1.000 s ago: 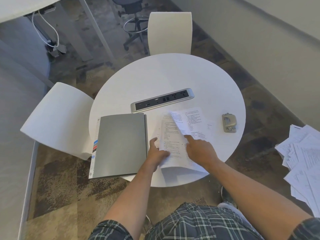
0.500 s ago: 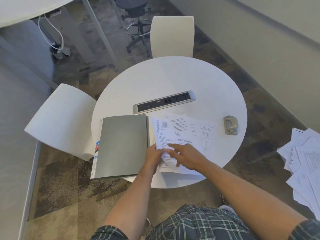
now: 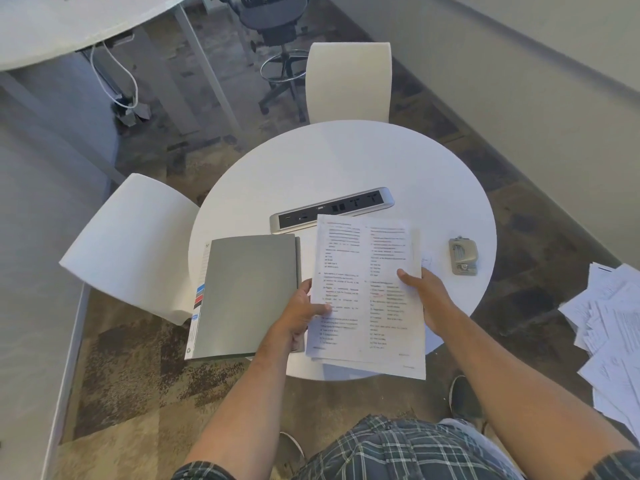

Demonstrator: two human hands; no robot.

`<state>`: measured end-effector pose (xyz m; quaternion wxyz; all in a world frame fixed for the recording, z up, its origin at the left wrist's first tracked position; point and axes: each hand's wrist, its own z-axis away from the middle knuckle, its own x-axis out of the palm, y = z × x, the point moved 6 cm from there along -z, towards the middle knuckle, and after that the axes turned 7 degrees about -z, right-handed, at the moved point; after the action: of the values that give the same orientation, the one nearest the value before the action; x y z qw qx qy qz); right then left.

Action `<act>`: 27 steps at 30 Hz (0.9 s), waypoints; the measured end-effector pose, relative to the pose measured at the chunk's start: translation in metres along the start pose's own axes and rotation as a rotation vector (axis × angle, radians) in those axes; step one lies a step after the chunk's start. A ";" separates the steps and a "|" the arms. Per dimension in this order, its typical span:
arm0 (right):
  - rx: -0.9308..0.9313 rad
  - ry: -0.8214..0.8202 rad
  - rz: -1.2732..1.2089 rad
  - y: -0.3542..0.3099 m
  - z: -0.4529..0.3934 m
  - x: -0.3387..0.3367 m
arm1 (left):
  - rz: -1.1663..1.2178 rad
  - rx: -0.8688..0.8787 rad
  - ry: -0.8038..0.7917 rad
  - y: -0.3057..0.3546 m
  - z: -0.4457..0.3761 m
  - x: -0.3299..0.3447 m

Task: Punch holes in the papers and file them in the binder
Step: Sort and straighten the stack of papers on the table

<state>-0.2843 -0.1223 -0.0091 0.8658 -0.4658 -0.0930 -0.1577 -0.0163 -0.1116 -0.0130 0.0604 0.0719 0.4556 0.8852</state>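
A small stack of printed papers [image 3: 367, 271] is lifted above the round white table [image 3: 346, 161], held from both sides. My left hand [image 3: 301, 313] grips the stack's left edge with the thumb on top. My right hand [image 3: 426, 292] grips its right edge. The grey binder [image 3: 246, 292] lies closed at the table's left front, overhanging the edge, just left of my left hand. A grey hole punch [image 3: 463, 255] sits on the table to the right, apart from my right hand.
A silver power strip [image 3: 332, 209] lies across the table's middle, partly behind the papers. White chairs stand at the left [image 3: 128, 244] and the far side [image 3: 348, 81]. More loose papers [image 3: 609, 330] are spread on the floor at the right.
The papers lay spread on the table while my hands gathered them; now they are squared into one stack and raised off the table in both hands.
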 end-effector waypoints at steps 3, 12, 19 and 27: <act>-0.013 -0.034 0.026 -0.003 0.000 0.003 | -0.035 0.001 0.002 0.004 -0.002 0.001; -0.026 -0.136 0.011 -0.003 0.011 0.029 | 0.202 -0.078 -0.048 0.006 0.009 0.022; -0.026 -0.062 0.318 0.005 -0.001 0.020 | 0.090 -0.128 0.184 -0.015 0.012 -0.019; -0.138 -0.021 1.688 0.027 -0.006 -0.011 | -0.014 -0.191 0.443 -0.039 0.021 -0.047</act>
<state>-0.2843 -0.1111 -0.0366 0.6618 -0.4321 0.2879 0.5407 0.0355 -0.0806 -0.0363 -0.0283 -0.1334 0.3722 0.9181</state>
